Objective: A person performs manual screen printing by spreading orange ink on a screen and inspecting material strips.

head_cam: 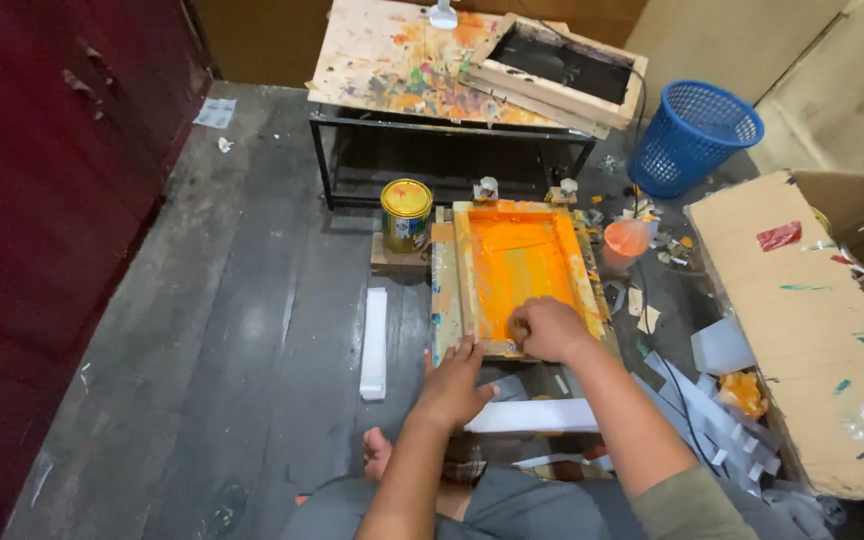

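Left hand (455, 378) flat, fingers released, on frame (464, 290), right hand (549, 328) clenched inside

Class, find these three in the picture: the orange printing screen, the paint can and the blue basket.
Orange screen (522, 262), head view, on its inked mesh.
Paint can (406, 213), head view, on its side wall.
Blue basket (690, 148), head view, on its front wall.

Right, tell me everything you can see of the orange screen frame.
The frame is a wooden rectangle, paint-stained, with mesh flooded bright orange. It lies flat on the dark plank floor, below a low table. The left hand presses its near left corner; the right hand rests on the mesh's near edge.
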